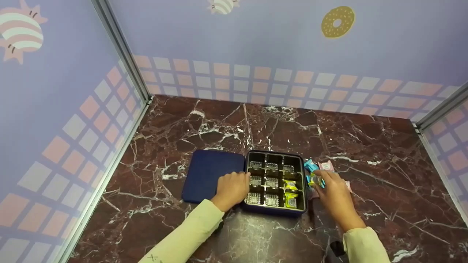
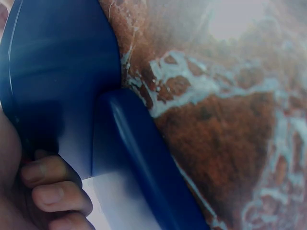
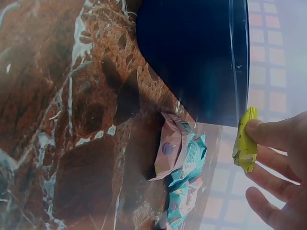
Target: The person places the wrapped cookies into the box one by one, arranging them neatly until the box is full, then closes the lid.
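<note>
A navy tin box (image 1: 275, 212) stands with a divided insert whose nine compartments face up. Its flat navy lid (image 1: 207, 173) lies against the left side. My left hand (image 1: 233, 188) grips the box's left rim, and its curled fingers (image 2: 50, 194) show against the navy wall in the left wrist view. To the right of the box, my right hand (image 1: 334, 193) pinches a yellow wrapped candy (image 3: 245, 141) between thumb and fingers. Two yellow candies sit in the right column, one in the middle compartment (image 1: 290, 185) and one in the front compartment (image 1: 291, 201).
Beside the box's right wall lie several wrapped candies, among them a blue one (image 1: 310, 165) and a pink one (image 1: 326, 166), partly hidden by my right hand. Dark red marbled tabletop (image 1: 175, 226) surrounds everything. Lilac panels (image 1: 234, 44) enclose the back and both sides.
</note>
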`<state>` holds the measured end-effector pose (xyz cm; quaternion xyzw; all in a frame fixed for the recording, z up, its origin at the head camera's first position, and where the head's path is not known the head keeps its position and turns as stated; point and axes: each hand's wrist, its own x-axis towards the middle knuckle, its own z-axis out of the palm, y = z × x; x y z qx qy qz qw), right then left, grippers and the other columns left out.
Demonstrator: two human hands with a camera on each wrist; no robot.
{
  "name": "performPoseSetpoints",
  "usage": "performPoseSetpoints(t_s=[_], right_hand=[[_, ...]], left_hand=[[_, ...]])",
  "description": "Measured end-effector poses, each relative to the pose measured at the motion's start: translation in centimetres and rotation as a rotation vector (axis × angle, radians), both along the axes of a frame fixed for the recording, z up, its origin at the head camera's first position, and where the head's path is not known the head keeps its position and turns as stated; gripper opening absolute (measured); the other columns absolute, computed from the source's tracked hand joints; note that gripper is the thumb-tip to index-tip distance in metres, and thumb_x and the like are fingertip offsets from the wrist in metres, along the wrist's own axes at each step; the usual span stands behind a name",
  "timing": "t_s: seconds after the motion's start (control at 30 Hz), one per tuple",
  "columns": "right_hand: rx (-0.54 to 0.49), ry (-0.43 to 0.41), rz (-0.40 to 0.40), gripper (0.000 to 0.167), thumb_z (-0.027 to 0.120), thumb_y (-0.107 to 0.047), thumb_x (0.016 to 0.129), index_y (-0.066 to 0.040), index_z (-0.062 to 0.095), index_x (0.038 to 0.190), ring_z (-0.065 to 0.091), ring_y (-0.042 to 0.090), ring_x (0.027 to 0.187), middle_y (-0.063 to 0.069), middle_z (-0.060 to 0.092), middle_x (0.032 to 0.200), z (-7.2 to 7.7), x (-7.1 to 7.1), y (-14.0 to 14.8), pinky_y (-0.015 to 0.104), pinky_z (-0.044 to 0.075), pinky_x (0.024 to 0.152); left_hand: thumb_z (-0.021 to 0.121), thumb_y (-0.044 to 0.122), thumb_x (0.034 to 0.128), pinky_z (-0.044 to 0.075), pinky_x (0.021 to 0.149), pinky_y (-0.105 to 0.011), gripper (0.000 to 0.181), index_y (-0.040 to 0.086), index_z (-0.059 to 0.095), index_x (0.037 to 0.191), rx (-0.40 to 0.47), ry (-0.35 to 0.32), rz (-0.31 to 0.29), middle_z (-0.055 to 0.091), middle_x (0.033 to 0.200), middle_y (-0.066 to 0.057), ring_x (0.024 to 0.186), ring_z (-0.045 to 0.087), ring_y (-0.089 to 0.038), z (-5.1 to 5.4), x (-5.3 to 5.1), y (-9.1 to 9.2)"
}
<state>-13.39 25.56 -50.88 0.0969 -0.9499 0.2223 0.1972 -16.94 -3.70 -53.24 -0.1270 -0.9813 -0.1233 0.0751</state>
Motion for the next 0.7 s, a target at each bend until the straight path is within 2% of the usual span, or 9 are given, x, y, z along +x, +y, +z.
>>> performPoseSetpoints(t_s=[0.53, 0.7], right_hand=[[-0.055, 0.021, 0.053, 0.032, 0.076, 0.006, 0.075, 0.000, 0.066, 0.105, 0.061, 0.039, 0.102, 0.020, 0.066, 0.104, 0.12, -0.66, -0.73, 0.051, 0.047, 0.090], [-0.052, 0.005, 0.057, 0.031, 0.074, 0.006, 0.077, 0.000, 0.066, 0.106, 0.062, 0.038, 0.102, 0.020, 0.066, 0.105, 0.15, -0.82, -0.88, 0.050, 0.048, 0.090]], left_hand=[[0.042, 0.033, 0.1016, 0.042, 0.041, -0.043, 0.050, 0.012, 0.056, 0.058, 0.003, 0.048, -0.004, 0.063, 0.058, -0.011, 0.049, 0.060, -0.031, 0.01, 0.12, -0.04], [0.042, 0.034, 0.1017, 0.042, 0.042, -0.044, 0.050, 0.011, 0.057, 0.060, 0.007, 0.026, 0.001, 0.065, 0.061, -0.012, 0.051, 0.061, -0.032, 0.11, 0.14, -0.03]])
